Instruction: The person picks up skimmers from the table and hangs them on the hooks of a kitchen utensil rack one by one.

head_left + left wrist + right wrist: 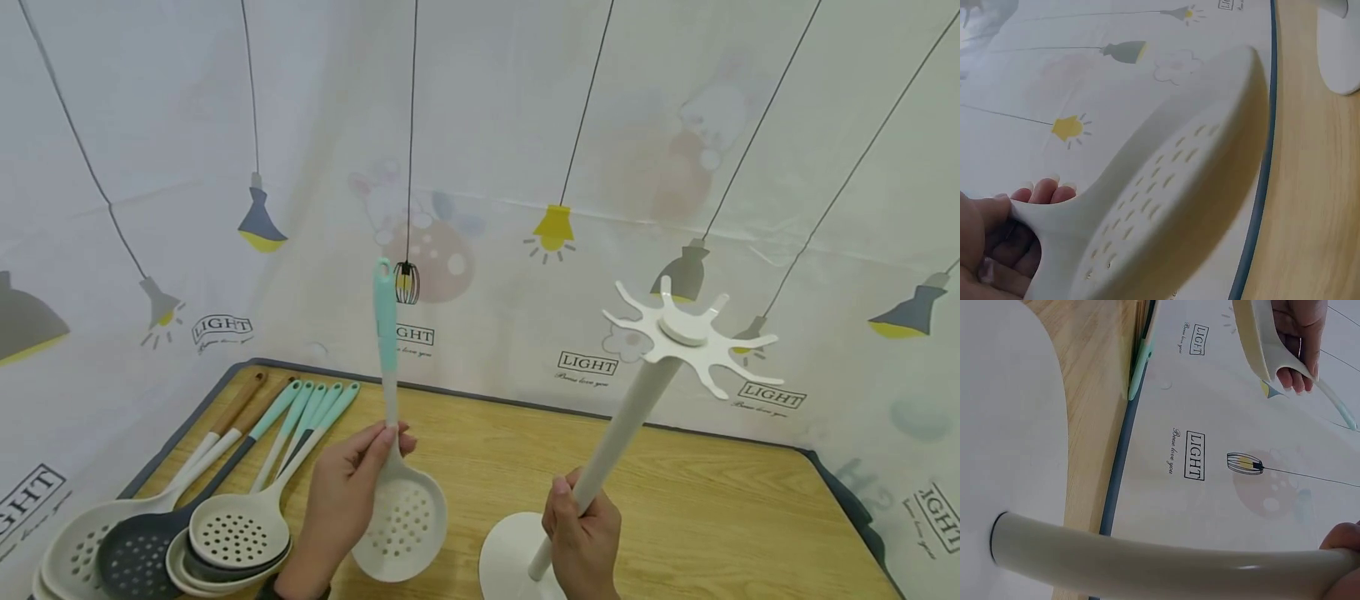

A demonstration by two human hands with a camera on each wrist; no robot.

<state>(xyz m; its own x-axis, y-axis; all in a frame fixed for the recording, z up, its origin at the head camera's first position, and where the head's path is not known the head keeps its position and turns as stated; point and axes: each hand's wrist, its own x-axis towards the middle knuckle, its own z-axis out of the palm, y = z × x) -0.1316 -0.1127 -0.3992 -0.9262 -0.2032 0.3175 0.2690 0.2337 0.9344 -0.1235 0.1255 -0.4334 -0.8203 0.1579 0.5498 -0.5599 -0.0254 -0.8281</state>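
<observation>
My left hand (341,492) pinches the neck of a skimmer (408,521), a white perforated bowl with a mint-green handle pointing up. In the left wrist view, the skimmer (1154,181) appears from the side, with the left hand's fingers (1044,190) behind its neck. The right hand (585,537) grips the pole of a white utensil stand (633,417) low down, above its round base (506,554). Curved hooks (686,333) spread from the stand's top and carry nothing. In the right wrist view, the stand's pole (1147,562) meets the base, and the skimmer (1257,344) is apart from it.
Several kitchen utensils lie piled at the table's left, including a white skimmer (238,531) and a dark skimmer (142,554), with mint or brown handles. The wooden table (705,492) has a dark edge. Behind it hangs a lamp-patterned cloth (480,125).
</observation>
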